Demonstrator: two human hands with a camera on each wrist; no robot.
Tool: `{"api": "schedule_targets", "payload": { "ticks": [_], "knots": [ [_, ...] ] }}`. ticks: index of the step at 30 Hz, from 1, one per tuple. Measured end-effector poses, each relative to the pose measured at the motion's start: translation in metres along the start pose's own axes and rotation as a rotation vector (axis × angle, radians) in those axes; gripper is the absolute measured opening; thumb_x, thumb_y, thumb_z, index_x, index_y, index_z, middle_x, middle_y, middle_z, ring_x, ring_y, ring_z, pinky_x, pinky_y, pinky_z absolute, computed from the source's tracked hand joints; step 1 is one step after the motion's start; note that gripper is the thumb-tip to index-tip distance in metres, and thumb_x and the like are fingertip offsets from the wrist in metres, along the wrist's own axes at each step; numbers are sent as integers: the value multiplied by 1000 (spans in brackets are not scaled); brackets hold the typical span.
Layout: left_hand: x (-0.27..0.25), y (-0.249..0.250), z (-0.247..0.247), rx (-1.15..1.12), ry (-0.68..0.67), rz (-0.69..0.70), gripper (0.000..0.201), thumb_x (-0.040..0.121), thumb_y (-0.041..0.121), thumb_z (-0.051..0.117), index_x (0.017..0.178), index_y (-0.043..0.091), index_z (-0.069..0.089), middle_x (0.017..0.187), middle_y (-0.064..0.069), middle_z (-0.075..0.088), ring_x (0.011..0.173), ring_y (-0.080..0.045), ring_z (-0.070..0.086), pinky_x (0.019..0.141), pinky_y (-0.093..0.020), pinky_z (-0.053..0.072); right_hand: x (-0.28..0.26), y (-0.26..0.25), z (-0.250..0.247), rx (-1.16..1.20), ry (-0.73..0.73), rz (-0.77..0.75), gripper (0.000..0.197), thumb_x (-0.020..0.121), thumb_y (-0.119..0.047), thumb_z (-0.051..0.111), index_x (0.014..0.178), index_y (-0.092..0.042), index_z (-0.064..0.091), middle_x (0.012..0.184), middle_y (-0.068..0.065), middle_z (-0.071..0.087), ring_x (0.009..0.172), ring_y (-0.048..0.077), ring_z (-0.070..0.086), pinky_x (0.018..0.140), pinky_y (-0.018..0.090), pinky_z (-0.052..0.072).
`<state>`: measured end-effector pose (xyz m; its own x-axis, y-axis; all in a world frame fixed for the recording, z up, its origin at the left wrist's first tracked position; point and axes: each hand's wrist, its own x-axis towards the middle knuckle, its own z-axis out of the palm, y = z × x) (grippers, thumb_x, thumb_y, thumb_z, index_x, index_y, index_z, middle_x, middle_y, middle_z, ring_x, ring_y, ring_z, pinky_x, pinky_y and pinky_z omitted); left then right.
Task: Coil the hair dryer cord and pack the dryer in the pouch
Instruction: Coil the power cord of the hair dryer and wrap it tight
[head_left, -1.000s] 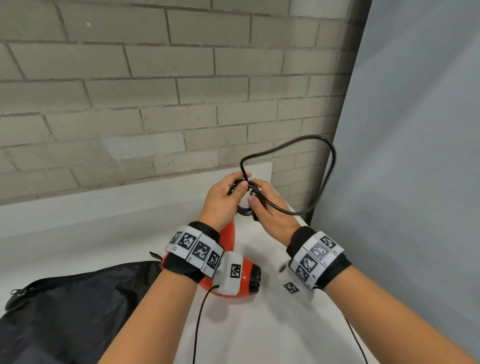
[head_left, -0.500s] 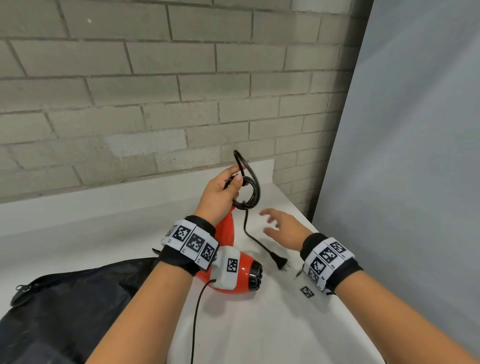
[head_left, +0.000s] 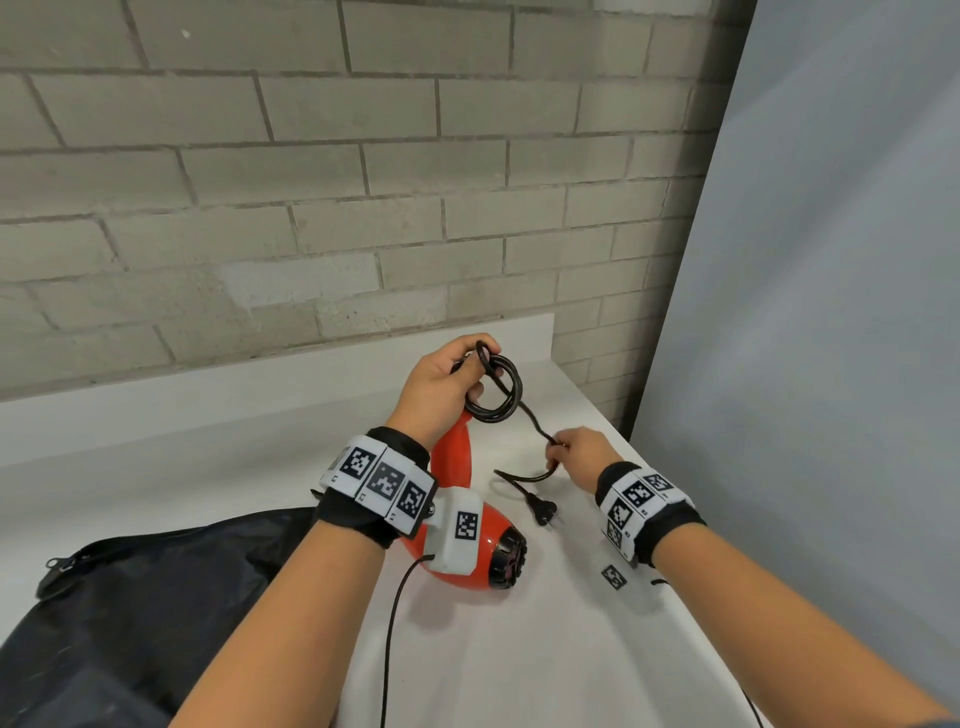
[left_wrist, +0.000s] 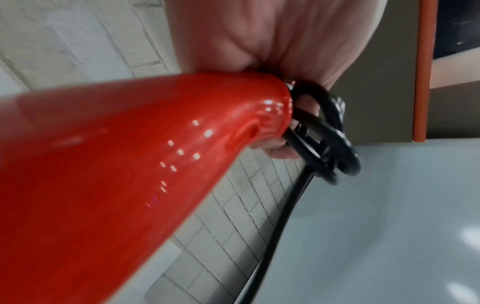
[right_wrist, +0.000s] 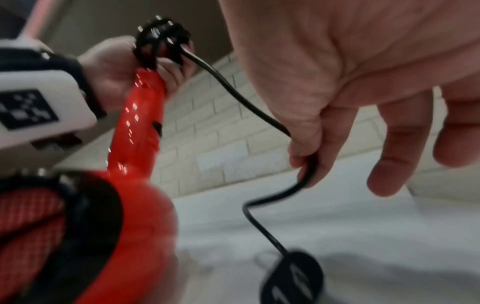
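Note:
A red hair dryer (head_left: 483, 551) lies on the white table, its handle (left_wrist: 155, 144) raised toward the wall. My left hand (head_left: 447, 384) grips the handle's end together with small black loops of cord (head_left: 493, 395), also seen as cord loops (left_wrist: 327, 144). The loose cord (right_wrist: 233, 86) runs from the loops down to my right hand (head_left: 576, 457), which pinches it between thumb and forefinger (right_wrist: 311, 156). Below that pinch the cord bends to the plug (head_left: 540, 512), which rests on the table, and shows as a blurred plug (right_wrist: 293, 277) close to the lens. The black pouch (head_left: 130, 613) lies at lower left.
A grey brick wall (head_left: 311, 182) stands behind the table, with a white ledge (head_left: 208, 395) along it. A pale panel (head_left: 831, 312) closes the right side. A thin black wire (head_left: 395, 623) hangs from my left wrist device over the table.
My right hand, open and off the cord half a second ago, has come back and pinched the loose cord above the plug. The left hand keeps holding the loops and handle.

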<state>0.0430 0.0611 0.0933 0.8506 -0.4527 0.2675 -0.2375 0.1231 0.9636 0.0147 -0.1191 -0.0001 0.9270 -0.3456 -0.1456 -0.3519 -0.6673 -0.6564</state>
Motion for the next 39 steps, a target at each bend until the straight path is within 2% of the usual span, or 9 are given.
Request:
{"api": "schedule_targets", "payload": {
  "ticks": [3,7,10,13,20,24,30,33,39],
  "knots": [
    [-1,-1,0,42,17,32,22,94,13,45,86,27,60,71,1,59,45,-2,38,46,-13,33,-5,4,3,-30,48,-31,18,91,-3,39,96,-13,54,111,17,62,93,26,57,79,27,46],
    [-4,-4,2,98,54,81,25,94,14,45,95,32,61,74,2,60,48,-2,39,51,-13,36,-24,-19,-4,103,46,-442,49,91,-10,49,136,-23,36,144,3,39,132,21,36,108,30,27],
    [-6,-3,4,127,53,105,28,95,12,41,104,30,60,77,3,60,49,2,46,53,-9,38,-33,-38,-8,68,25,-622,36,92,-15,49,128,-19,50,138,-1,45,124,16,40,105,26,30],
    [-7,0,6,112,35,90,27,96,15,38,104,28,60,76,1,59,46,0,41,48,-10,36,-41,-48,-12,161,-51,-601,22,95,-15,44,91,-14,65,99,-1,63,95,16,57,83,15,40],
    [-9,3,-5,-14,-49,36,26,95,15,39,85,23,61,73,4,54,46,-3,38,48,-13,30,-26,-44,-38,430,-82,-406,32,97,-9,36,69,-19,51,53,-5,39,41,1,38,62,22,39],
    [-10,3,-10,-71,-75,16,27,95,15,39,84,24,62,63,16,59,46,-3,40,47,-10,33,-35,-55,-64,662,-200,-388,37,97,-10,35,70,-19,58,58,-4,34,45,3,36,76,29,46],
    [-13,6,-1,36,-83,56,20,89,33,43,85,26,61,72,7,52,46,-1,38,50,-10,32,-41,-78,-73,399,220,-408,28,93,-18,47,66,-18,56,63,-1,46,60,11,39,60,21,33],
    [-14,7,3,32,-88,51,12,87,20,54,81,23,63,66,8,51,47,-2,39,52,-12,35,-39,-86,-75,369,377,-436,21,92,-17,49,79,-9,63,60,-2,48,58,9,41,53,10,32],
    [-10,8,2,293,-112,114,22,85,8,58,103,20,58,94,17,57,81,11,54,85,-15,43,-56,-101,-93,437,500,-578,20,93,-12,48,88,-4,66,72,1,58,63,-1,49,58,2,36]
  ]
}}
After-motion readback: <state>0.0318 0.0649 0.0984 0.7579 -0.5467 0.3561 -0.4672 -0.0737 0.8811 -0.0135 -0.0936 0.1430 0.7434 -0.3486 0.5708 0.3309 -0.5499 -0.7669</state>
